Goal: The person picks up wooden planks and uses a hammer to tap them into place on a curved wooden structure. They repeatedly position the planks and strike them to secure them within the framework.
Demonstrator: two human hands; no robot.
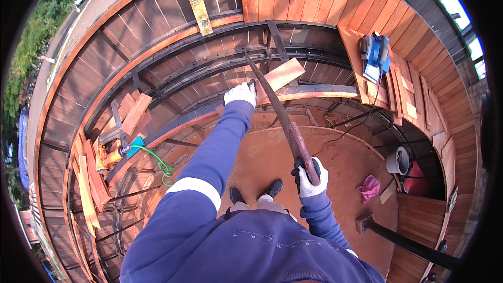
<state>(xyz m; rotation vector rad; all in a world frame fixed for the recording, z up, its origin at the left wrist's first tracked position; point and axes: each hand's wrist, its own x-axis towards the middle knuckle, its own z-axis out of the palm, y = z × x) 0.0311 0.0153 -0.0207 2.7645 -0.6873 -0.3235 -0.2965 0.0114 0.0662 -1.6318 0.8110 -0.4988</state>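
Note:
My gloved left hand (240, 94) presses on a reddish plank (280, 77) that lies angled over the curved wooden rail (319, 92) of the frame, its fingers wrapped at the plank's edge. My gloved right hand (310, 176) grips the wooden handle of a handsaw (280, 115). The saw's long blade runs up and away along the right side of my left hand and across the plank; whether its teeth are in the wood I cannot tell.
An orange nail gun (107, 158) with a green hose and loose boards (137, 112) are at left. A yellow level (194, 2) is at top. A blue corded power tool (374, 55), grey bucket (396, 160), pink cloth (370, 188) and black post (414, 243) are at right.

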